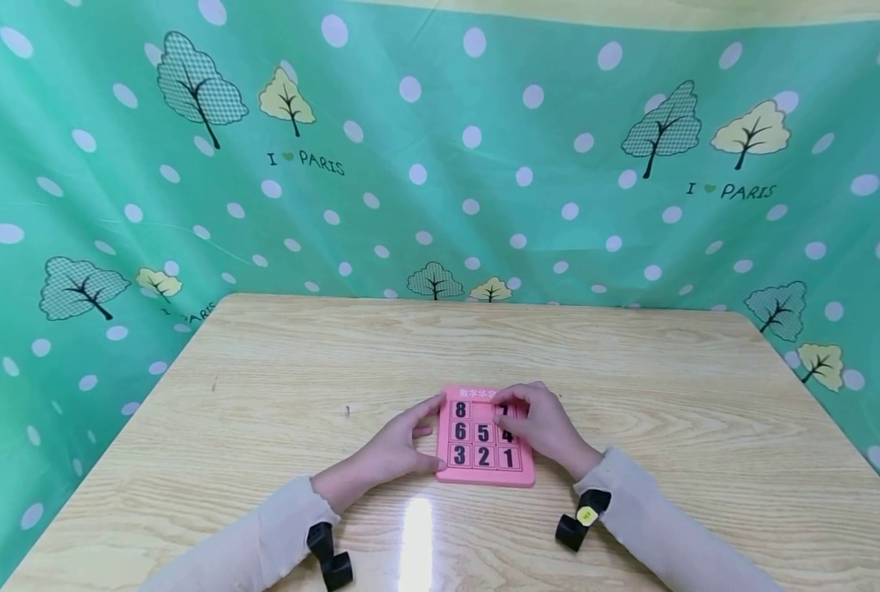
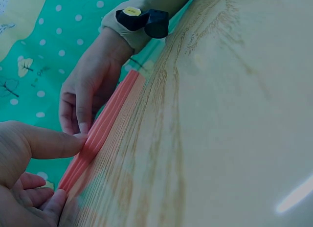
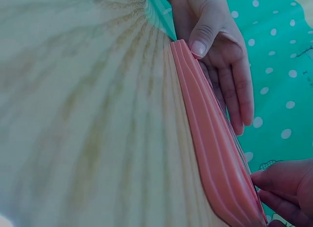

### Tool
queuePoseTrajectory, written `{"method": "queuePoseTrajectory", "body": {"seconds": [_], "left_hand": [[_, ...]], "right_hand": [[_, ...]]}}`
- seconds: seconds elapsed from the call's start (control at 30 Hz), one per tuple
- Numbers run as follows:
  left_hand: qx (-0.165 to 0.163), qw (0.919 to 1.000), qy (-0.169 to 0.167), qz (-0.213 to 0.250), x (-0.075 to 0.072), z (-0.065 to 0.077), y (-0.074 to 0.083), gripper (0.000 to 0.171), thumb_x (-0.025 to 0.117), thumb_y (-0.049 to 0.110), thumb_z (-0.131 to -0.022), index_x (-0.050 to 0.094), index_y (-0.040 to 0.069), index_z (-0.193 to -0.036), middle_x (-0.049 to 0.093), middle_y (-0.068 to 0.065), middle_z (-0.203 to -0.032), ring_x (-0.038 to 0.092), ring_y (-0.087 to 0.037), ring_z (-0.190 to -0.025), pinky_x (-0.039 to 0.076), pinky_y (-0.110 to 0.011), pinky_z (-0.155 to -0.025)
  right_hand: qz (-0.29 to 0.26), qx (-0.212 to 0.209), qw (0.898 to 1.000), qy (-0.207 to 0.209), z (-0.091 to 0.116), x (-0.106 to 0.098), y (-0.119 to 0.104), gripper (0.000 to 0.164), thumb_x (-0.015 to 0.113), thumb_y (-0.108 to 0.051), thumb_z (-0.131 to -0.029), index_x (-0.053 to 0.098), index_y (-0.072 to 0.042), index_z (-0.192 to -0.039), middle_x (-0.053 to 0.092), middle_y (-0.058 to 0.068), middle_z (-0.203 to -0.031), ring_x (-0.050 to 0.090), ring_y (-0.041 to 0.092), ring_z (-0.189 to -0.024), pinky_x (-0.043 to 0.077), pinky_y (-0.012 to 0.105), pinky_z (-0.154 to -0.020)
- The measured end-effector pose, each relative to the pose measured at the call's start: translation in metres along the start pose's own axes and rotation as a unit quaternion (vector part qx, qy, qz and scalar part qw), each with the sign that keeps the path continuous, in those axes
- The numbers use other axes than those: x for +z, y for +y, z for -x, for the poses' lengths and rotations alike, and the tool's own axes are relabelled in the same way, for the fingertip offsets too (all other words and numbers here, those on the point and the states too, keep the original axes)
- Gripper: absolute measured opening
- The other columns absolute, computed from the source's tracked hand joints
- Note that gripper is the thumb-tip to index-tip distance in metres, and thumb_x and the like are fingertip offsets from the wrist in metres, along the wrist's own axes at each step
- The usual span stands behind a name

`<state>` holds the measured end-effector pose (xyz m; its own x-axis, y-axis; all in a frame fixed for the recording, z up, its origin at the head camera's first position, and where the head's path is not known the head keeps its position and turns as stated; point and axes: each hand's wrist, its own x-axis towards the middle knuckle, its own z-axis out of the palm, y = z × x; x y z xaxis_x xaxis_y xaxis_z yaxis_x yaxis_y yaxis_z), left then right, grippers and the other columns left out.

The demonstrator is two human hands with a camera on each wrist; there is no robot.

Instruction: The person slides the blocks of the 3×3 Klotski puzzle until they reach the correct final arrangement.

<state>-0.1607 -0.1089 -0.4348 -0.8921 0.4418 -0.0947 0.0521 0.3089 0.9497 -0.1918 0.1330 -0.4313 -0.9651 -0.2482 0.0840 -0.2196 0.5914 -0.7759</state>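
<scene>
Green dotted cloth (image 1: 381, 177) hangs behind the pink sliding-number puzzle (image 1: 483, 444), flat on the table (image 1: 299, 353). Head view: the left hand (image 1: 388, 450) spreads along its left side. Soft, flat pushes should slide tiles (image 1: 484, 456) best. Numbers (image 1: 509, 458) stand upright; its long side probably points away. Left wrist: the thumb (image 2: 56, 143) touches its near corner. Right wrist: I can't tell whether the right hand (image 3: 289, 184) pinches anything.

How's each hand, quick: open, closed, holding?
Left hand: open, touching the pink puzzle.
Right hand: at tile 7; whether it grips cannot be told.
</scene>
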Motion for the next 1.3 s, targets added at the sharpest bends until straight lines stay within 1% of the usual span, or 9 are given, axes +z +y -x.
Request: {"method": "queuePoseTrajectory", "body": {"seconds": [0.2, 0.4, 0.57, 0.7, 0.87, 0.97, 1.1, 1.23, 1.3], "left_hand": [[-0.004, 1.0000, 0.001, 0.001, -0.001, 0.001, -0.001, 0.094, 0.075, -0.001, -0.069, 0.025, 0.009, -0.149, 0.030, -0.014, -0.151, 0.040, -0.037, -0.129, 0.035, -0.045, -0.109], [0.003, 1.0000, 0.001, -0.001, -0.001, 0.002, -0.003, 0.094, 0.074, -0.001, -0.069, 0.025, 0.007, -0.149, 0.030, -0.015, -0.151, 0.040, -0.037, -0.129, 0.035, -0.045, -0.109], [0.007, 1.0000, -0.003, 0.001, -0.002, 0.002, -0.003, 0.094, 0.074, 0.000, -0.070, 0.024, 0.007, -0.149, 0.030, -0.016, -0.151, 0.040, -0.037, -0.129, 0.035, -0.046, -0.109], [0.009, 0.9999, -0.006, 0.004, -0.002, 0.002, -0.004, 0.094, 0.074, 0.000, -0.070, 0.023, 0.007, -0.149, 0.030, -0.016, -0.151, 0.040, -0.037, -0.129, 0.035, -0.045, -0.109], [0.010, 0.9999, -0.008, 0.006, -0.002, 0.001, -0.003, 0.095, 0.074, 0.000, -0.070, 0.023, 0.006, -0.149, 0.031, -0.016, -0.151, 0.041, -0.037, -0.128, 0.036, -0.045, -0.109], [0.010, 0.9999, -0.009, 0.007, -0.002, 0.001, -0.002, 0.094, 0.074, 0.000, -0.070, 0.023, 0.006, -0.149, 0.031, -0.017, -0.150, 0.041, -0.038, -0.128, 0.036, -0.045, -0.108], [0.018, 0.9998, -0.010, 0.007, -0.002, 0.001, -0.002, 0.095, 0.074, -0.001, -0.070, 0.022, 0.005, -0.149, 0.030, -0.018, -0.150, 0.040, -0.039, -0.128, 0.036, -0.044, -0.108], [0.031, 0.9994, -0.011, 0.014, -0.002, 0.000, -0.002, 0.096, 0.074, -0.003, -0.070, 0.021, 0.004, -0.149, 0.029, -0.019, -0.150, 0.039, -0.038, -0.130, 0.035, -0.043, -0.109], [0.035, 0.9992, -0.011, 0.018, -0.002, 0.000, -0.002, 0.096, 0.074, -0.004, -0.070, 0.021, 0.003, -0.149, 0.030, -0.020, -0.150, 0.038, -0.038, -0.130, 0.034, -0.043, -0.110]], "right_hand": [[-0.002, 0.003, 1.000, -0.002, 0.000, 0.001, -0.001, 0.022, 0.072, -0.005, -0.079, 0.071, -0.013, -0.099, 0.061, 0.002, -0.103, 0.047, 0.020, -0.098, 0.041, 0.033, -0.084], [-0.008, 0.002, 1.000, -0.007, -0.002, 0.006, -0.008, 0.023, 0.072, -0.006, -0.079, 0.071, -0.013, -0.101, 0.063, -0.001, -0.098, 0.047, 0.017, -0.094, 0.044, 0.030, -0.080], [-0.024, -0.013, 0.999, -0.020, -0.004, 0.012, -0.016, 0.023, 0.072, -0.007, -0.079, 0.070, -0.011, -0.102, 0.063, 0.001, -0.098, 0.050, 0.018, -0.092, 0.045, 0.032, -0.081], [-0.024, -0.031, 0.999, -0.020, -0.006, 0.017, -0.020, 0.023, 0.074, -0.008, -0.078, 0.071, -0.011, -0.101, 0.065, 0.000, -0.097, 0.051, 0.017, -0.092, 0.045, 0.033, -0.082], [-0.024, -0.041, 0.998, -0.030, -0.010, 0.023, -0.026, 0.026, 0.072, -0.006, -0.078, 0.070, -0.011, -0.103, 0.063, 0.000, -0.099, 0.050, 0.016, -0.091, 0.048, 0.032, -0.082], [-0.021, -0.040, 0.998, -0.032, -0.013, 0.028, -0.028, 0.026, 0.071, -0.008, -0.078, 0.069, -0.010, -0.104, 0.063, -0.001, -0.099, 0.052, 0.016, -0.092, 0.049, 0.034, -0.085], [-0.023, -0.032, 0.999, -0.028, -0.016, 0.032, -0.031, 0.024, 0.072, -0.010, -0.079, 0.070, -0.012, -0.103, 0.064, 0.000, -0.099, 0.053, 0.016, -0.096, 0.048, 0.039, -0.090], [-0.025, -0.028, 0.999, -0.030, -0.019, 0.034, -0.033, 0.023, 0.073, -0.009, -0.079, 0.070, -0.012, -0.102, 0.065, -0.001, -0.099, 0.054, 0.017, -0.097, 0.047, 0.040, -0.093], [-0.026, -0.033, 0.999, -0.032, -0.019, 0.035, -0.034, 0.023, 0.073, -0.008, -0.079, 0.070, -0.011, -0.101, 0.066, 0.000, -0.100, 0.056, 0.017, -0.098, 0.048, 0.039, -0.093]]}}
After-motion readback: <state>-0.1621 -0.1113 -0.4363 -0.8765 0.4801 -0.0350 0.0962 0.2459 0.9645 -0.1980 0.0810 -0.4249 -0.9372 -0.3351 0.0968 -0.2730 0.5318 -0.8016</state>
